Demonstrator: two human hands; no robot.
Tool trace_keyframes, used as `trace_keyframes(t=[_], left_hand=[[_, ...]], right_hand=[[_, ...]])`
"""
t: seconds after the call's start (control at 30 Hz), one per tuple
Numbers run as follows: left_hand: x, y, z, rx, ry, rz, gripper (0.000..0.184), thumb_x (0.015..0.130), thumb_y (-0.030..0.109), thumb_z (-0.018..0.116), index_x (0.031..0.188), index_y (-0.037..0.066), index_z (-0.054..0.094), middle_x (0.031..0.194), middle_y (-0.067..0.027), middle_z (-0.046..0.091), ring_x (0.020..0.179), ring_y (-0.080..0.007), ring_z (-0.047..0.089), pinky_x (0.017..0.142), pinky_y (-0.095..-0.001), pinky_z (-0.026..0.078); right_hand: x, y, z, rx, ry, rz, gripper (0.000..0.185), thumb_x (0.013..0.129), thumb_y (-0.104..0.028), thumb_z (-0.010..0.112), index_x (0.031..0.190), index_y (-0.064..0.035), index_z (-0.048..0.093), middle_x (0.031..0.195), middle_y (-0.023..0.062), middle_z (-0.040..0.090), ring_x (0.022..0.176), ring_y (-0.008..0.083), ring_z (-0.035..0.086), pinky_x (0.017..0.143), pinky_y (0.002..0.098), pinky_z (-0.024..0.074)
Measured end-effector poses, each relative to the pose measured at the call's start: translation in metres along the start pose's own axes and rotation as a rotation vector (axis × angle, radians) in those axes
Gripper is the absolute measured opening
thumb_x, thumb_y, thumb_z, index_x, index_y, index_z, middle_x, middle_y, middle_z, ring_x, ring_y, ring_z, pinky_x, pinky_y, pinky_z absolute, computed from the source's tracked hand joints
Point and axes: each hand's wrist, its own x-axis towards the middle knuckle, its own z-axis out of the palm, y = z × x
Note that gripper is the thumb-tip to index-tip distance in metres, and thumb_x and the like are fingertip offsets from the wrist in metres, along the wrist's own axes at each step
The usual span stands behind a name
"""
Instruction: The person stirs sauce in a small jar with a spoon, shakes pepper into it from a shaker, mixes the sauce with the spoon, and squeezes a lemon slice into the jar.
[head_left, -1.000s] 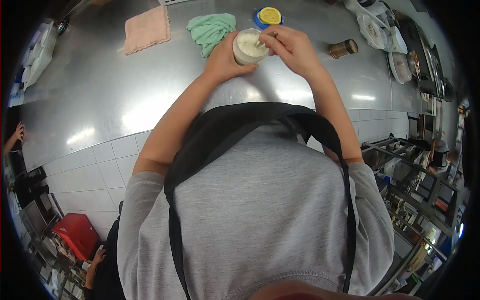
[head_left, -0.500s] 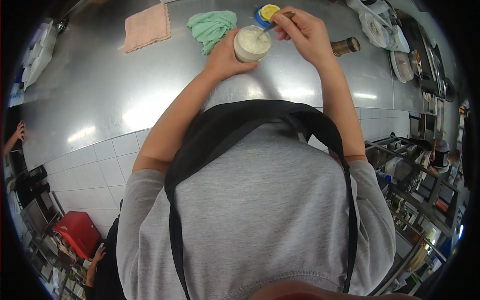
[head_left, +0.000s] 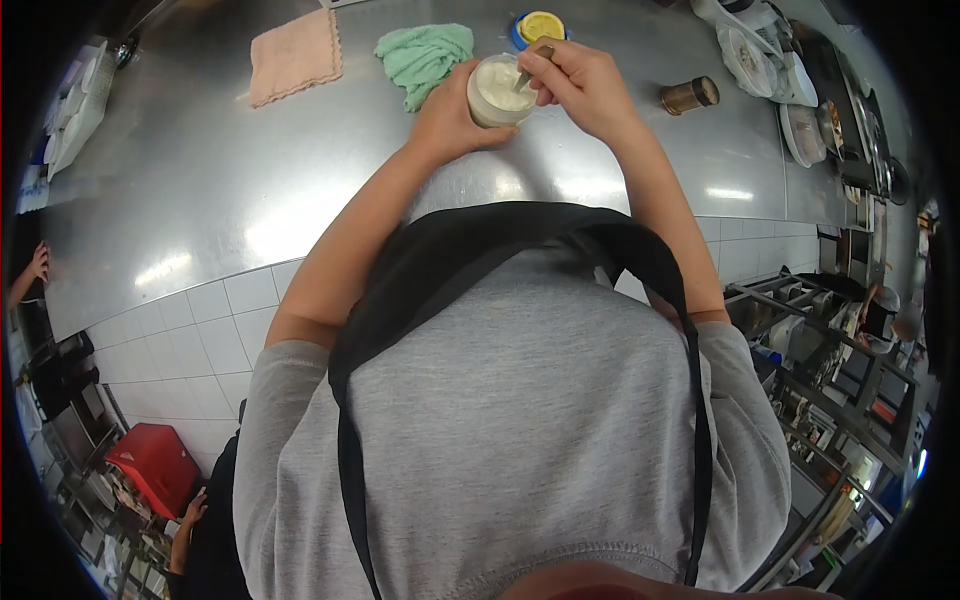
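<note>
My left hand (head_left: 447, 118) is wrapped round the side of a clear round tub (head_left: 491, 113) holding a thick white cream (head_left: 494, 78). In my right hand (head_left: 588, 88) a metal spoon (head_left: 544, 52) is pinched between thumb and fingers, handle up. Its lower end dips into the cream, so the bowl of the spoon is hidden. Just behind my right hand sits a round yellow thing (head_left: 541, 26) with a blue rim. A crumpled green cloth (head_left: 425, 58) lies beyond my left hand.
A peach cloth (head_left: 295, 58) lies flat on the steel table (head_left: 200, 200). A small jar with a dark cap (head_left: 685, 96) lies to the right. Dishes (head_left: 803, 135) stand at the right edge, white trays (head_left: 85, 110) at the left. Another person's hand (head_left: 40, 262) shows at far left.
My right hand has moved left and slightly down, closer to the tub, and the spoon now stands steeper in the cream. My left hand and the tub have stayed put.
</note>
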Motion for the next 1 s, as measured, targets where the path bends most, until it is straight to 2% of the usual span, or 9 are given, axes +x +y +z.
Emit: trace_keyframes(t=[0.17, 0.33, 0.4, 0.43, 0.57, 0.63, 0.8, 0.87, 1.0], left_hand=[[-0.002, 0.003, 0.001, 0.005, 0.005, -0.017, 0.091, 0.057, 0.033, 0.084, 0.128, 0.002, 0.037, 0.117, -0.0154, 0.056, 0.109, -0.0270, 0.055, 0.092, -0.0355, 0.043], [-0.001, 0.000, 0.001, 0.000, 0.048, 0.029, 0.089, 0.055, 0.035, 0.084, 0.124, 0.002, 0.040, 0.111, -0.0197, 0.058, 0.103, -0.0333, 0.057, 0.088, -0.0387, 0.045], [-0.003, 0.000, 0.002, -0.005, 0.039, 0.024, 0.089, 0.055, 0.036, 0.084, 0.125, 0.002, 0.040, 0.111, -0.0197, 0.058, 0.104, -0.0334, 0.057, 0.089, -0.0386, 0.045], [-0.002, -0.002, 0.002, -0.004, 0.043, 0.026, 0.089, 0.055, 0.036, 0.084, 0.124, 0.002, 0.040, 0.111, -0.0195, 0.058, 0.104, -0.0332, 0.057, 0.089, -0.0387, 0.045], [-0.001, -0.003, 0.003, -0.006, 0.053, 0.039, 0.088, 0.055, 0.035, 0.084, 0.124, 0.002, 0.040, 0.111, -0.0189, 0.058, 0.104, -0.0329, 0.057, 0.089, -0.0387, 0.045], [-0.002, -0.002, 0.002, -0.007, 0.048, 0.033, 0.088, 0.055, 0.036, 0.084, 0.124, 0.002, 0.040, 0.111, -0.0188, 0.058, 0.104, -0.0327, 0.057, 0.089, -0.0387, 0.045], [-0.001, -0.004, 0.003, -0.010, -0.008, -0.003, 0.090, 0.057, 0.032, 0.084, 0.128, 0.003, 0.037, 0.116, -0.0149, 0.056, 0.109, -0.0272, 0.055, 0.092, -0.0351, 0.043], [0.000, -0.007, 0.005, -0.007, 0.051, 0.054, 0.089, 0.054, 0.037, 0.084, 0.124, 0.003, 0.040, 0.111, -0.0185, 0.058, 0.103, -0.0328, 0.057, 0.088, -0.0387, 0.045], [-0.001, -0.003, 0.002, -0.001, 0.058, 0.049, 0.089, 0.054, 0.036, 0.084, 0.124, 0.003, 0.040, 0.111, -0.0189, 0.058, 0.104, -0.0330, 0.057, 0.088, -0.0391, 0.045]], right_hand=[[0.003, 0.002, -0.007, 0.104, 0.174, -0.033, 0.021, 0.093, -0.021, 0.056, 0.095, -0.0017, 0.064, 0.073, 0.0025, 0.061, 0.063, 0.0071, 0.058, 0.057, 0.0208, 0.0473], [-0.009, -0.007, -0.005, -0.007, 0.029, -0.114, 0.021, 0.093, -0.019, 0.055, 0.094, -0.0003, 0.063, 0.077, 0.0025, 0.061, 0.063, 0.0069, 0.058, 0.057, 0.0194, 0.0457], [-0.010, -0.012, -0.015, 0.086, 0.190, -0.171, 0.021, 0.091, -0.022, 0.058, 0.094, -0.0023, 0.065, 0.068, 0.0043, 0.061, 0.061, 0.0102, 0.059, 0.056, 0.0237, 0.0483], [-0.012, -0.017, -0.020, 0.030, 0.173, -0.198, 0.020, 0.093, -0.017, 0.055, 0.095, 0.0004, 0.064, 0.079, 0.0033, 0.061, 0.065, 0.0071, 0.058, 0.059, 0.0198, 0.0480], [-0.009, -0.006, -0.014, -0.010, 0.181, -0.184, 0.018, 0.093, -0.015, 0.055, 0.095, 0.0005, 0.064, 0.079, 0.0031, 0.061, 0.066, 0.0075, 0.059, 0.061, 0.0203, 0.0490], [-0.004, 0.005, -0.003, -0.147, 0.218, -0.353, 0.020, 0.092, -0.021, 0.057, 0.094, -0.0032, 0.064, 0.068, 0.0028, 0.061, 0.063, 0.0101, 0.061, 0.058, 0.0245, 0.0481], [0.001, 0.019, 0.006, 0.076, -0.040, -0.145, 0.019, 0.094, -0.015, 0.053, 0.098, -0.0001, 0.063, 0.078, 0.0036, 0.062, 0.067, 0.0080, 0.059, 0.062, 0.0217, 0.0493], [0.005, 0.026, -0.002, 0.225, -0.142, -0.023, 0.021, 0.095, -0.018, 0.051, 0.098, -0.0009, 0.063, 0.076, 0.0023, 0.062, 0.066, 0.0072, 0.058, 0.060, 0.0202, 0.0468], [0.013, 0.016, -0.021, 0.204, -0.116, -0.026, 0.023, 0.096, -0.020, 0.051, 0.099, -0.0015, 0.063, 0.075, 0.0018, 0.063, 0.065, 0.0062, 0.058, 0.059, 0.0190, 0.0444]])
